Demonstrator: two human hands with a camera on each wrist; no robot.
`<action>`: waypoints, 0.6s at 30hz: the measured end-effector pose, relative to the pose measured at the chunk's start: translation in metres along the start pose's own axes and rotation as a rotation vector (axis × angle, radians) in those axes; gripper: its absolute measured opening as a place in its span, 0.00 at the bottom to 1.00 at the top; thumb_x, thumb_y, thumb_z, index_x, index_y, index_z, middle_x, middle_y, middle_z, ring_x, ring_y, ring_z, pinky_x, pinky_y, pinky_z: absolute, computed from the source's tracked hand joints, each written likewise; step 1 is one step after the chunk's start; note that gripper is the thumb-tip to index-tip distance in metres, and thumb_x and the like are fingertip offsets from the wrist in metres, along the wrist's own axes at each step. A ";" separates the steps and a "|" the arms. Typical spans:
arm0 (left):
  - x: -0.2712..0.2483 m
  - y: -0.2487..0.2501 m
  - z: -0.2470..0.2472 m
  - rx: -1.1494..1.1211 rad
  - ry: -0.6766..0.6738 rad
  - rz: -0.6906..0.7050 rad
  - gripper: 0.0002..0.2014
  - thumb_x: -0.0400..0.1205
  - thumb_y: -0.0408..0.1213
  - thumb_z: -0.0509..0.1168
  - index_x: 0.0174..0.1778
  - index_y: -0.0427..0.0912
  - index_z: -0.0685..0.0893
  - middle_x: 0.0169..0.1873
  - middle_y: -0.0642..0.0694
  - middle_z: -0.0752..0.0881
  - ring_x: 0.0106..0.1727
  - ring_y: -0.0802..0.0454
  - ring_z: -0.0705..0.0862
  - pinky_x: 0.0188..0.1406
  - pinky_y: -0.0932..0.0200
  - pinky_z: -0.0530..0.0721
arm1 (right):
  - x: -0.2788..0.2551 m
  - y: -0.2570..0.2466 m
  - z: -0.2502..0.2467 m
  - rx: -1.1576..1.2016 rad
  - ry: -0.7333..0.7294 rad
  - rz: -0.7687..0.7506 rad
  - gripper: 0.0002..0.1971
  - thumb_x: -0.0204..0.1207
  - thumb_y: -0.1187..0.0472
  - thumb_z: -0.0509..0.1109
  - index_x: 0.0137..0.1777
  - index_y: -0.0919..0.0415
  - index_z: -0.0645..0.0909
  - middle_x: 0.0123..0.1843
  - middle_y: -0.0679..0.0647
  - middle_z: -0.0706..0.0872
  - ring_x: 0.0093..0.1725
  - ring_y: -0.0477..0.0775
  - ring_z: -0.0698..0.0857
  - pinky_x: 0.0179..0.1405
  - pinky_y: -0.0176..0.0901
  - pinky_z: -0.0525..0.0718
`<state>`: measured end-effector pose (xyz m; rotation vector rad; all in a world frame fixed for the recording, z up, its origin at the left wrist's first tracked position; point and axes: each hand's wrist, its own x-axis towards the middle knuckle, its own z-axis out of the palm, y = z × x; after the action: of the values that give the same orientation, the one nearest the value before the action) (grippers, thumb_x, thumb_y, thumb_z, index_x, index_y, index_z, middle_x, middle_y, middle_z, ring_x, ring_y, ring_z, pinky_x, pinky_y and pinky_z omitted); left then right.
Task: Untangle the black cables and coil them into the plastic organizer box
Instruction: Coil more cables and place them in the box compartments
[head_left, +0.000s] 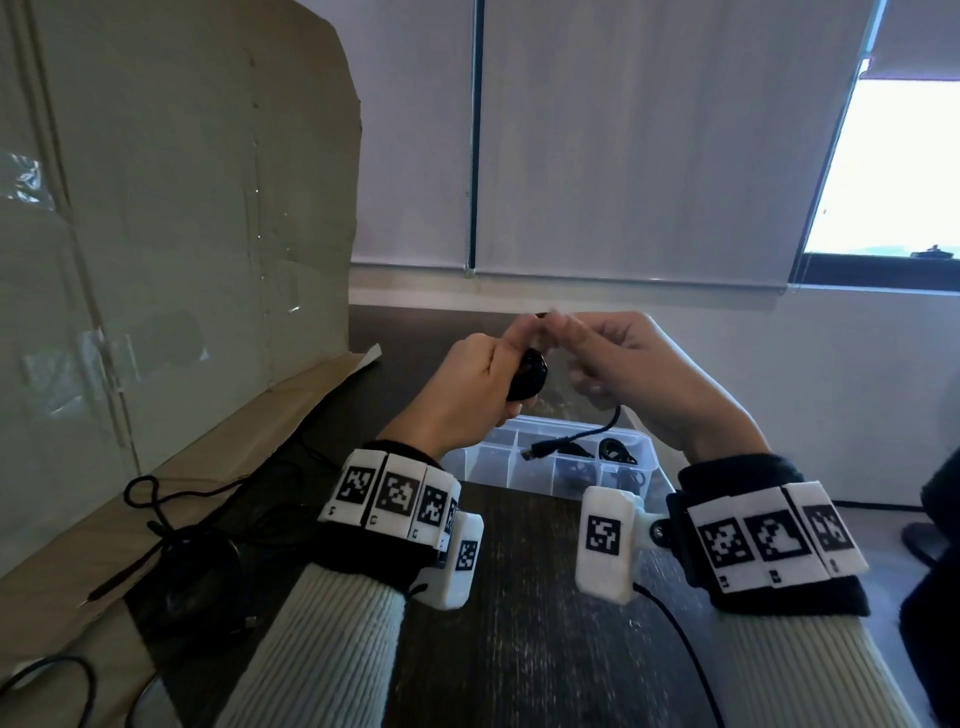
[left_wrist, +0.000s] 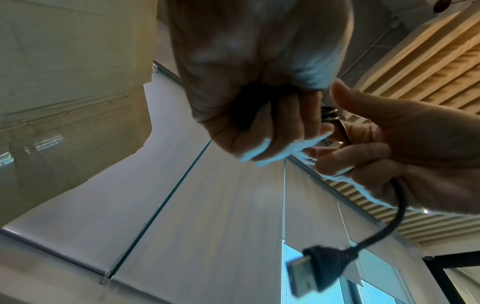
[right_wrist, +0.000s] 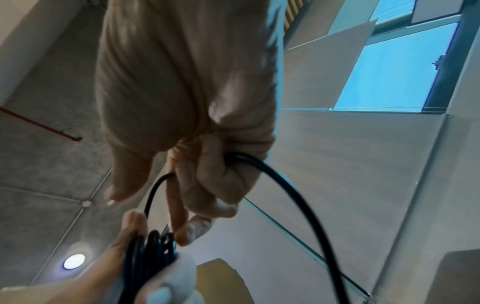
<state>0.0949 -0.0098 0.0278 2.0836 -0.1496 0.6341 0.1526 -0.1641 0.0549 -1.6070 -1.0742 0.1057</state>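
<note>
- The left hand (head_left: 470, 382) is curled tight around a small coil (head_left: 527, 379) of black cable, which sticks out at the 3 o'clock side of the fist.
- The right hand (head_left: 652, 374) holds the same cable (right_wrist: 293, 191); its fingers are curled around it, and the fingertips pinch the cable right next to the coil.
- The two hands touch at the fingertips, up in the air above the box (head_left: 550, 460).
- The loose end hangs down from the right hand, at 6 o'clock, with a plug (left_wrist: 319, 267) at its tip.
- The plug dangles just over the box.
- The clear box sits on the dark table (head_left: 519, 623), with more black cable inside it.
- More cables (head_left: 171, 525) lie in a tangle at 8 o'clock from the hands, beside the cardboard (head_left: 171, 208).
</note>
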 end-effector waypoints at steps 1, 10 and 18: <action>0.000 0.000 0.000 0.020 0.006 -0.003 0.36 0.82 0.64 0.44 0.30 0.37 0.82 0.25 0.40 0.83 0.24 0.53 0.80 0.28 0.57 0.80 | 0.004 0.001 0.000 -0.011 0.036 0.020 0.26 0.78 0.33 0.61 0.49 0.54 0.89 0.33 0.58 0.77 0.25 0.50 0.63 0.22 0.37 0.60; -0.001 -0.002 -0.005 0.063 0.025 -0.073 0.34 0.89 0.53 0.42 0.42 0.30 0.84 0.29 0.43 0.86 0.21 0.61 0.80 0.24 0.65 0.78 | 0.008 0.006 0.002 -0.089 0.199 -0.069 0.11 0.81 0.56 0.68 0.60 0.53 0.88 0.39 0.43 0.87 0.22 0.36 0.76 0.23 0.23 0.70; -0.002 0.007 -0.009 0.023 0.017 -0.049 0.19 0.90 0.47 0.43 0.61 0.39 0.74 0.30 0.47 0.79 0.19 0.63 0.77 0.18 0.69 0.73 | 0.001 0.004 -0.001 -0.112 -0.004 -0.142 0.14 0.77 0.58 0.70 0.62 0.56 0.87 0.42 0.36 0.91 0.42 0.31 0.86 0.44 0.23 0.79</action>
<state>0.0874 -0.0069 0.0362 2.0973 -0.0818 0.6270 0.1560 -0.1638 0.0520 -1.6244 -1.2121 -0.0468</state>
